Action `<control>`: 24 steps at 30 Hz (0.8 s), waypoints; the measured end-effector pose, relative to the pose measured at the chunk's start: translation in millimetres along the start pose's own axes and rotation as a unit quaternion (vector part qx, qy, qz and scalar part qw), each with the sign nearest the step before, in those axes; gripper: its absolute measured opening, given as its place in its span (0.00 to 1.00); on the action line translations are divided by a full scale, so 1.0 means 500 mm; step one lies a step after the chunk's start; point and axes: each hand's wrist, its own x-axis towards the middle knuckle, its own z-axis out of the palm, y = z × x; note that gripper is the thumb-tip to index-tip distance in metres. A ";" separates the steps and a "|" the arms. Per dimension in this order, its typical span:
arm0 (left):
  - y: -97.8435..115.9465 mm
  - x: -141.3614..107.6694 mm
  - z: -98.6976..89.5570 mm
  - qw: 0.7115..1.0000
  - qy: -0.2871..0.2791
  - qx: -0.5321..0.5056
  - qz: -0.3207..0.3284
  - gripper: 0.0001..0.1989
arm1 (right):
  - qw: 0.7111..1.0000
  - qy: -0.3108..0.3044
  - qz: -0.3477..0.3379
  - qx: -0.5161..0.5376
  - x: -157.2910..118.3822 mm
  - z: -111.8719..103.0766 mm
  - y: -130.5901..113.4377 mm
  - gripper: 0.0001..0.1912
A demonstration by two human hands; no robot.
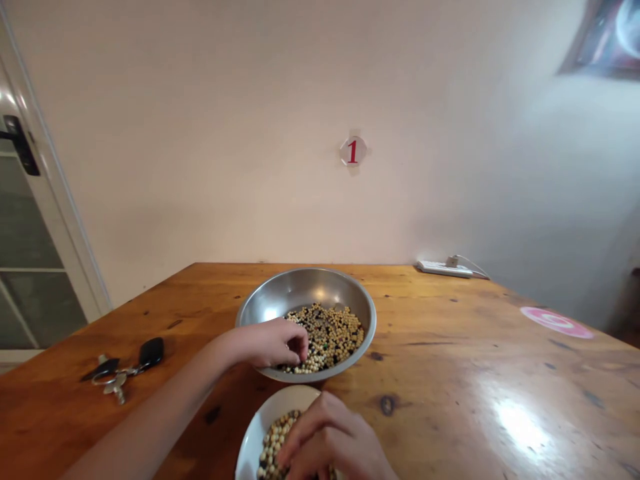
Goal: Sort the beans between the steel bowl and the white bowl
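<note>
A wide steel bowl (265,293) holds many small beads or beans, mostly cream and black with a few green and red. My left hand (280,343) reaches over its left rim, fingers curled and pinched down at the contents; what they hold, if anything, is hidden. Nearer to me is a smaller white bowl (250,433) with similar pale and dark pieces. Over its right side hangs my right hand (333,437), fingers bent downward, their tips among or just above the pieces. Whether that hand grips any of them cannot be made out.
Keys with black fobs (117,373) lie on the wooden table (450,373) at the left. A white power strip (443,268) with a plug and cable sits at the back right edge. A pink round sticker (556,322) is on the right side.
</note>
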 end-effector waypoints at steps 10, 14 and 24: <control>0.002 -0.002 -0.007 0.997 0.054 0.013 0.048 0.08 | 0.995 0.042 0.056 0.065 -0.007 0.006 0.007 0.03; 0.006 -0.004 -0.011 0.993 0.098 -0.008 0.066 0.08 | 0.982 0.050 0.123 0.138 -0.009 0.004 0.009 0.05; 0.016 -0.004 -0.011 0.990 0.129 0.003 0.055 0.09 | 0.979 0.057 0.168 0.102 -0.030 0.020 0.020 0.09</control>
